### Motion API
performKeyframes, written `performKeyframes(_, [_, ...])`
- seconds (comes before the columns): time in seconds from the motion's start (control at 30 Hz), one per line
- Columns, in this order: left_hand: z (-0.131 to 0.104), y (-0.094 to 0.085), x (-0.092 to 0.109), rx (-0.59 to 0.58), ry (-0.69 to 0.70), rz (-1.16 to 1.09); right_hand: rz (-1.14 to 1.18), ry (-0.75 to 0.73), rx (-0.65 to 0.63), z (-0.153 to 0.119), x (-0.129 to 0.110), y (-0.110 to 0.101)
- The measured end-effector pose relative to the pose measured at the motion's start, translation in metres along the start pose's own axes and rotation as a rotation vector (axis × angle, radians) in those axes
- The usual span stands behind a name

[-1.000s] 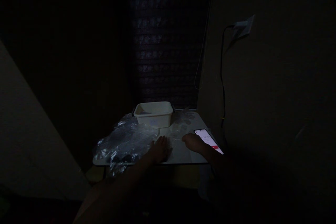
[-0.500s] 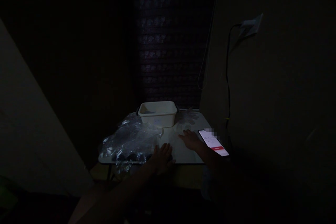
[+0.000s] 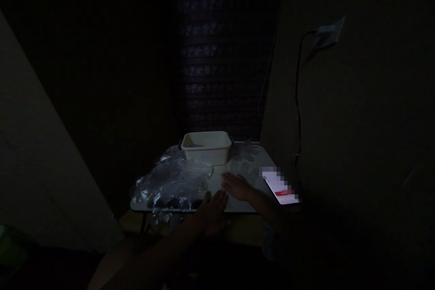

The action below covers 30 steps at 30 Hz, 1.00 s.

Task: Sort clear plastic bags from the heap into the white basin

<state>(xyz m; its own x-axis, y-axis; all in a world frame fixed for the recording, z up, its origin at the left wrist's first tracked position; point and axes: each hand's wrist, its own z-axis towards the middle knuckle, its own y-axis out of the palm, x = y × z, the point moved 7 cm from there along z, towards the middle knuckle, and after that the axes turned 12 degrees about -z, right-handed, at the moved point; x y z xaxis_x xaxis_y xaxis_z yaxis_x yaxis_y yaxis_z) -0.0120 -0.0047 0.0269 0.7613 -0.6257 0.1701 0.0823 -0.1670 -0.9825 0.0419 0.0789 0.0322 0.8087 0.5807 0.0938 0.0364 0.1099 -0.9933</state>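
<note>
Dim light covers a small white table (image 3: pixel 251 206). My left hand (image 3: pixel 212 210) is at its front edge with the fingers spread, holding nothing that I can make out. My right hand (image 3: pixel 236 186) lies over the tabletop a little farther in, fingers stretched out to the left. Crumpled clear plastic (image 3: pixel 176 179) spreads across the left half of the table, beside my left hand. Behind both hands stands a white tub (image 3: pixel 207 155) with dark handles. A lit phone (image 3: pixel 280 188) rests at the right edge, right of my right hand.
More thin clear plastic (image 3: pixel 244 152) lies right of the tub. Past the table hangs a dark blind (image 3: pixel 217 68) with a cord loop. On the right wall a black cable (image 3: pixel 297 95) runs down from an outlet (image 3: pixel 329 34).
My right hand has moved left, closer to my left hand. My left hand has shifted slightly to the right. The whole view has moved a little.
</note>
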Motion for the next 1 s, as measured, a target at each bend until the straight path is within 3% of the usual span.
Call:
performKeyframes(0.23, [-0.004, 0.003, -0.001, 0.011, 0.037, 0.005, -0.005, 0.003, -0.082, -0.002, 0.003, 0.016])
performKeyframes(0.5, [-0.012, 0.003, 0.001, -0.024, 0.040, 0.010, -0.079, 0.064, -0.028, 0.002, 0.020, 0.010])
performKeyframes(0.67, [-0.014, 0.000, 0.002, 0.013, 0.049, 0.013, -0.094, -0.010, 0.035, 0.002, 0.012, 0.005])
performKeyframes(0.8, [-0.016, 0.000, 0.003, 0.014, 0.059, 0.029, -0.077, -0.061, 0.006, 0.000, 0.002, 0.007])
performKeyframes(1.0, [-0.017, 0.004, 0.004, -0.023, 0.068, 0.023, -0.062, 0.039, -0.051, 0.005, 0.010, 0.011])
